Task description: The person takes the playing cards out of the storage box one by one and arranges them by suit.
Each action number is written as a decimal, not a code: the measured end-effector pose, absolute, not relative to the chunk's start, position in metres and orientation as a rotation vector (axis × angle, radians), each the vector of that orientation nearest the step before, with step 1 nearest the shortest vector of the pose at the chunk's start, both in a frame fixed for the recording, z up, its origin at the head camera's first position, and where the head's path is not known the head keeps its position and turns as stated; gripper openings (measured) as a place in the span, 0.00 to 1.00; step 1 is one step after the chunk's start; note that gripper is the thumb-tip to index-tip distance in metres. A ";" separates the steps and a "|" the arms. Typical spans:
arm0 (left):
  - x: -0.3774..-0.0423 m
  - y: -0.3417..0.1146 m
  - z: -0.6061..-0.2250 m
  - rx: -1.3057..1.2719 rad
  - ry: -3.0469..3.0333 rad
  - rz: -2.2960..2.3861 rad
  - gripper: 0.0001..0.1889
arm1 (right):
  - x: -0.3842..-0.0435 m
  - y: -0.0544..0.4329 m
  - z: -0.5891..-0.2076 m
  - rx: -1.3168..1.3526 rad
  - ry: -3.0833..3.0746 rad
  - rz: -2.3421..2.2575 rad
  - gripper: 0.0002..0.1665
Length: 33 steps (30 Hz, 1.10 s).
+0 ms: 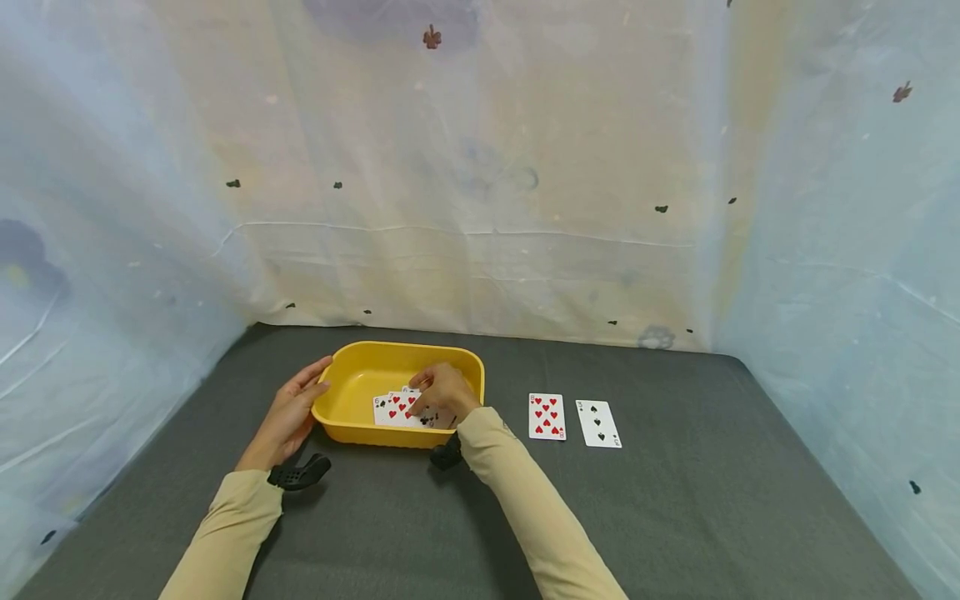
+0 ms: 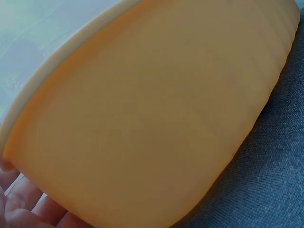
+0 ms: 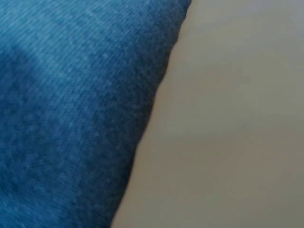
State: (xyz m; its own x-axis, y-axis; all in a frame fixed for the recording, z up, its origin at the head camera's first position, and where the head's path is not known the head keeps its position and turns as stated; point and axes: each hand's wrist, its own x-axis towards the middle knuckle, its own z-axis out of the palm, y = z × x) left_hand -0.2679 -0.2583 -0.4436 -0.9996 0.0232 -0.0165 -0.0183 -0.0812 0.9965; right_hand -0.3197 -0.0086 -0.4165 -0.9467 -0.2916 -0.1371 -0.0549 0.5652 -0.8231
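Note:
A yellow plastic tub (image 1: pixel 348 433) stands on the table with several face-up playing cards (image 1: pixel 397 408) overlapping inside it. My left hand (image 1: pixel 288 417) grips the tub's left end, its thumb at the rim; in the left wrist view, its fingers (image 2: pixel 28 202) lie along the outer wall. Over the tub's right side reaches my right hand (image 1: pixel 447 392), bent fingers down at the cards and partly covering them. I cannot tell whether it pinches one. The right wrist view shows only the tub's outer wall (image 3: pixel 228 118) close up, and the hand is out of sight there.
Right of the tub, an eight of hearts (image 1: pixel 547 417) and a three of spades (image 1: pixel 598 424) lie face up, side by side. Dark grey cloth covers the table (image 1: pixel 675 500). Patterned pale sheets (image 1: pixel 480 192) hang behind and at both sides.

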 end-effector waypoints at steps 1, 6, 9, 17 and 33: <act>-0.268 -0.258 -0.444 0.003 2.111 2.289 0.29 | -0.320 -0.009 -0.417 -0.289 2.542 -1.320 0.21; -0.267 -0.258 -0.443 0.002 2.112 2.292 0.29 | -0.321 -0.008 -0.416 -0.284 2.521 -1.321 0.22; -0.267 -0.258 -0.442 0.009 2.101 2.301 0.29 | -0.321 -0.007 -0.416 -0.280 2.514 -1.310 0.22; -0.265 -0.258 -0.442 0.016 2.099 2.298 0.29 | -0.321 -0.008 -0.421 -0.384 2.520 -1.275 0.18; -0.265 -0.259 -0.442 0.010 2.098 2.300 0.29 | -0.317 -0.010 -0.419 -0.410 2.525 -1.215 0.19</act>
State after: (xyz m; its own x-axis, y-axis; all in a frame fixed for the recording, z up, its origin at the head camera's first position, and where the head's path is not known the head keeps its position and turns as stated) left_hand -0.2653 -0.2587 -0.4423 -0.9996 0.0253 -0.0147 -0.0170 -0.0911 0.9957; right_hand -0.3166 -0.0096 -0.4195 -0.9115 -0.3827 -0.1505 -0.1210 0.5995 -0.7912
